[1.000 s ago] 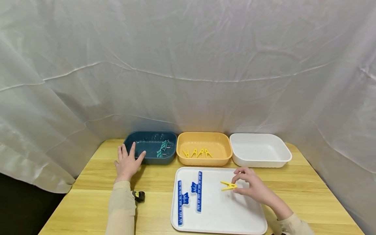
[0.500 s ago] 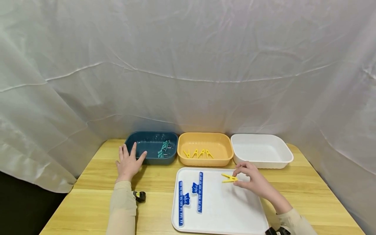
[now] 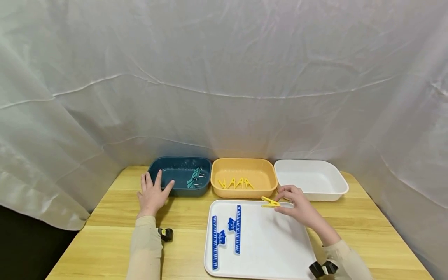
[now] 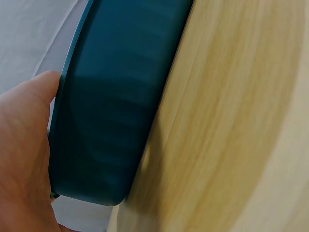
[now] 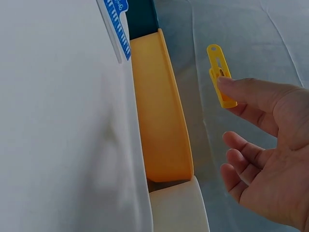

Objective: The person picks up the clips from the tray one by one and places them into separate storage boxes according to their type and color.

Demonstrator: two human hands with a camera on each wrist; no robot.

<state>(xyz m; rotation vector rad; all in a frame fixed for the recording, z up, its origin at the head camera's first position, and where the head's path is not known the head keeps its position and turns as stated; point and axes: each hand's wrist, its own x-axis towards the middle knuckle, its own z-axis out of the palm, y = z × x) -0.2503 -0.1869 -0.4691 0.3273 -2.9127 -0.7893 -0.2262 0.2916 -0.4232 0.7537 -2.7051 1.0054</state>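
My right hand (image 3: 297, 204) pinches a yellow plastic clothespin (image 3: 270, 202) between thumb and index finger, over the far edge of the white tray (image 3: 269, 249). In the right wrist view the clothespin (image 5: 221, 77) shows its flat side, and the other fingers are loosely bent. My left hand (image 3: 152, 196) rests with spread fingers at the near left corner of the dark teal bin (image 3: 185, 191). The left wrist view shows the thumb (image 4: 46, 84) at that bin's rim. Several yellow clothespins (image 3: 240, 182) stand in the yellow bin (image 3: 245, 193).
Teal metal clips (image 3: 194, 177) lie in the dark teal bin. A white bin (image 3: 311, 195) stands right of the yellow one, all three in a row before a pale curtain (image 3: 224, 77). Two blue long-edged clips (image 3: 214, 243) with a piano-key pattern lie on the tray's left half.
My right hand has moved away from me with the clothespin, from over the tray to its far edge, near the yellow and white bins. The left hand has stayed at the teal bin.
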